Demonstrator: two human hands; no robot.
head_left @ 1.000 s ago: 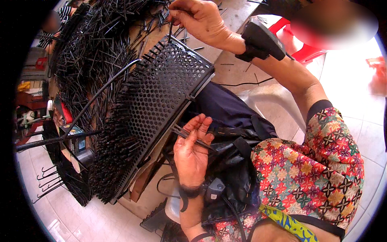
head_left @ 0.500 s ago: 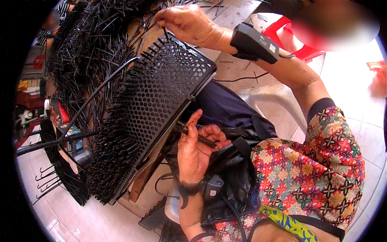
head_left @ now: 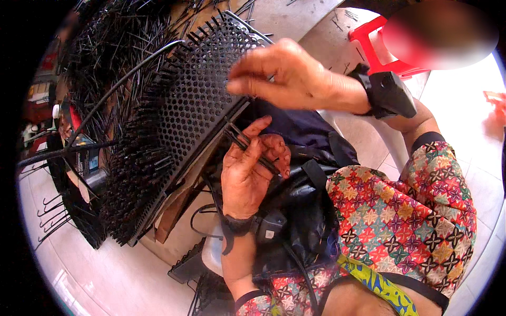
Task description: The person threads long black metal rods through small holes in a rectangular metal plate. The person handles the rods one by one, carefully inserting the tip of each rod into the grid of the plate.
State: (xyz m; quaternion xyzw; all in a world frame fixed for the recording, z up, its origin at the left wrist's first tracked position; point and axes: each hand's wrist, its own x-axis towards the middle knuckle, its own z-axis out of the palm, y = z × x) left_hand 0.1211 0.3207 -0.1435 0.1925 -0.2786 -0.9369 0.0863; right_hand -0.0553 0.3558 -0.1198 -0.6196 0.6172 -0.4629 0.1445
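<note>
Panel point(head_left: 197, 89), black, rectangular and perforated with rows of round holes, slants across the view, one short edge at the top and the other at lower left. Black bristles point(head_left: 134, 176) stand up from it, packed densely toward the lower end and in a row along the left long edge up to the top corner; toward the right long edge and the upper end the holes are bare. Beyond the left long edge lies a tangled heap of thin black sticks point(head_left: 124, 63).

The right hand point(head_left: 284, 79), blurred, is over the upper stretch of the panel's right long edge, hiding part of it; its fingers are bunched with the thumb near them, and I cannot tell whether they hold anything or touch the panel. Just outside that same edge, farther down, the left hand point(head_left: 247, 181) is palm up, forefinger extended, its thumb pressing a few short black pieces point(head_left: 240, 140) against the curled fingers. Their upper ends point toward the panel's edge.
</note>
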